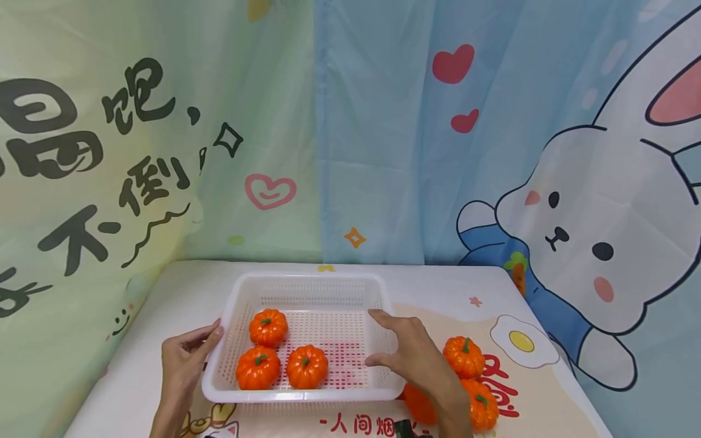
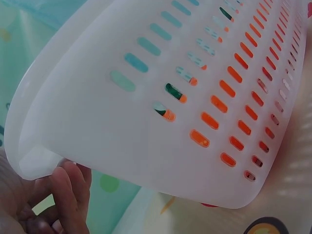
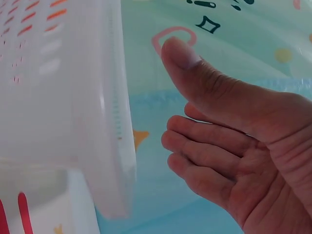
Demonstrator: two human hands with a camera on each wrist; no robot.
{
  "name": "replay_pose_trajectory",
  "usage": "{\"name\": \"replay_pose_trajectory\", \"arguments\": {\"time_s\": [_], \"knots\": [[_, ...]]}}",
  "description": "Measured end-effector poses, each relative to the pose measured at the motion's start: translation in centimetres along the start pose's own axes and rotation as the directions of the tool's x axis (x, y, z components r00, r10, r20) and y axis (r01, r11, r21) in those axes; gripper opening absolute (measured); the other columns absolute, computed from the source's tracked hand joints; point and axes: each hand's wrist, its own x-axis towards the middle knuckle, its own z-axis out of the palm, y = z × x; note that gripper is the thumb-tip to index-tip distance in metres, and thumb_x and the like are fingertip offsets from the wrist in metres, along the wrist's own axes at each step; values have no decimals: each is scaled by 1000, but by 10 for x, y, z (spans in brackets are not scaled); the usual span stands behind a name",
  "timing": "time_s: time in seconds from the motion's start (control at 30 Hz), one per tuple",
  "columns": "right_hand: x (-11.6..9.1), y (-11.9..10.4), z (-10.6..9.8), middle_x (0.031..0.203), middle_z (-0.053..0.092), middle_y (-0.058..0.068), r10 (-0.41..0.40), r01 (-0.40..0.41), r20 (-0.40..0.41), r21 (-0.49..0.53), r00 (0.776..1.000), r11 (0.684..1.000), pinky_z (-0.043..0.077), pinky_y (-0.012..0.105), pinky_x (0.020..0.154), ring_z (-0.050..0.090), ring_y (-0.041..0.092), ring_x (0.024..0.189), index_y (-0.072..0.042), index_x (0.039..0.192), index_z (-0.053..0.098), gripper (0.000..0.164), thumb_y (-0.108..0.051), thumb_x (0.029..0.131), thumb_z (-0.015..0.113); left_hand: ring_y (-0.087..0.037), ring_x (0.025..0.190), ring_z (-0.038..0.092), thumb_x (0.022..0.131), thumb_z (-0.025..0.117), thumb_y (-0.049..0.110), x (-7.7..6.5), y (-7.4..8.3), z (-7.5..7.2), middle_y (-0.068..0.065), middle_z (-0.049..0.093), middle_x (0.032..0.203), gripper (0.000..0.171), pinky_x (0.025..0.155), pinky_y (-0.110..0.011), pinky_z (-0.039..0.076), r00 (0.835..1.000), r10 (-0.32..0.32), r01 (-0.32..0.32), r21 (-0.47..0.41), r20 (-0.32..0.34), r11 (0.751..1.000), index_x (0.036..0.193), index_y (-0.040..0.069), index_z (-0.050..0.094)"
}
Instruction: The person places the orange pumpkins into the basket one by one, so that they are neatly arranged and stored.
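A white perforated plastic basket holds three small orange pumpkins in its left half. At its left end my left hand grips the rim, and the left wrist view shows fingers curled beneath the rim's lip. My right hand is at the basket's right end with thumb and fingers spread. In the right wrist view a gap separates this hand from the basket's rim, and it holds nothing. Orange shows through the slots of the basket wall.
More orange pumpkins lie on the table right of the basket, one partly hidden by my right forearm. The printed tablecloth covers the table. A curtain with cartoon prints hangs behind its back edge.
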Motion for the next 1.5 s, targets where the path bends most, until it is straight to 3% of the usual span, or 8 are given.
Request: {"name": "replay_pose_trajectory", "arguments": {"time_s": [0.13,0.37,0.6,1.0,1.5], "knots": [[-5,3,-5,158,64,4,51,-51,-30,-7,998,999,54,60,116,61,39,146,-20,156,62,84,-21,80,98,-2,73,71,101,80,21,1,0,0,35,75,90,39,65,-24,67,1000,3,-3,3,4,1000,133,-2,74],[-9,12,-13,158,64,5,44,-46,-65,-18,997,999,53,63,116,61,39,145,-19,155,63,84,-21,79,99,-1,73,72,101,81,21,1,1,1,37,73,87,40,65,-24,66,1000,11,-11,-5,9,1000,133,-3,74],[-18,22,-23,159,64,7,138,-144,-79,-78,987,986,48,73,117,53,43,146,-23,159,59,86,-25,82,97,-1,73,72,101,81,20,1,1,2,34,75,89,40,64,-25,67,1000,3,-3,-9,3,1000,133,-2,74],[-23,39,-33,160,61,16,231,-247,-127,-134,965,960,49,75,113,52,52,145,-22,162,55,89,-30,84,97,-1,72,71,100,82,20,0,1,1,36,73,84,41,62,-25,66,1000,3,-3,-14,0,1000,134,-2,73],[-32,65,-43,155,61,28,306,-325,-139,-142,942,935,46,75,115,48,57,145,-12,162,53,87,-28,87,94,0,71,69,100,82,20,-2,1,1,40,71,80,42,62,-23,66,1000,-5,5,-6,-5,1000,134,-3,73]]}}
